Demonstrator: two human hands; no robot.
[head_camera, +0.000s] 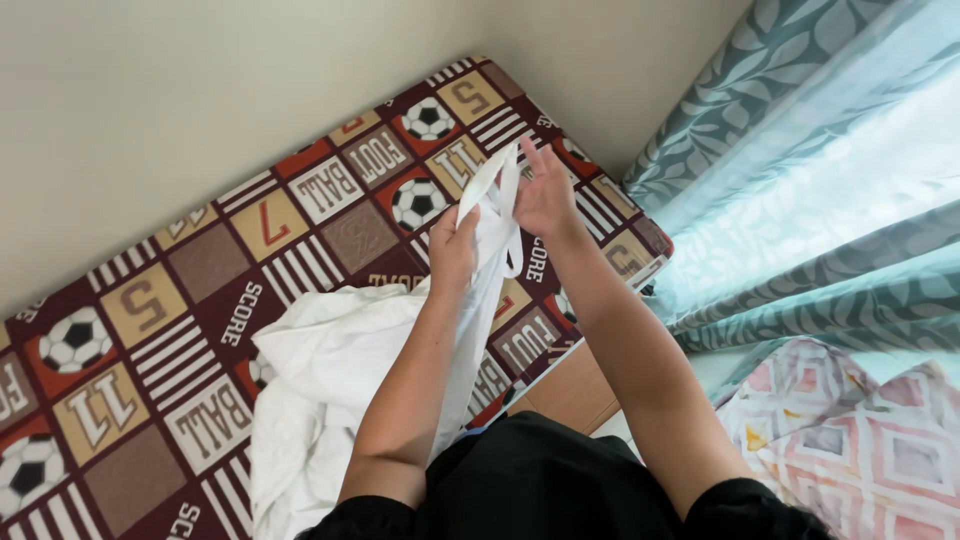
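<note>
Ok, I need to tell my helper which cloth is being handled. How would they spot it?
Start at the mattress with the football-pattern cover along the wall. On it lies a heap of plain white cloth, and both hands, left hand and right hand, lift its strap-like end. It is the only unpatterned fabric there.

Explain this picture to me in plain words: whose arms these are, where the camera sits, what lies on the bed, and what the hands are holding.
There is no machine here: a person wears a camera on the head, so the single view looks down along their own two bare arms. The left hand and right hand both grip a narrow strap-like part of a white garment, lifting it. The rest of it lies crumpled on a mattress covered in a football-patterned sheet of maroon, tan and orange squares. A plain wall runs behind, leaf-patterned teal curtains hang at the right, and a pastel patterned cloth lies lower right.
</note>
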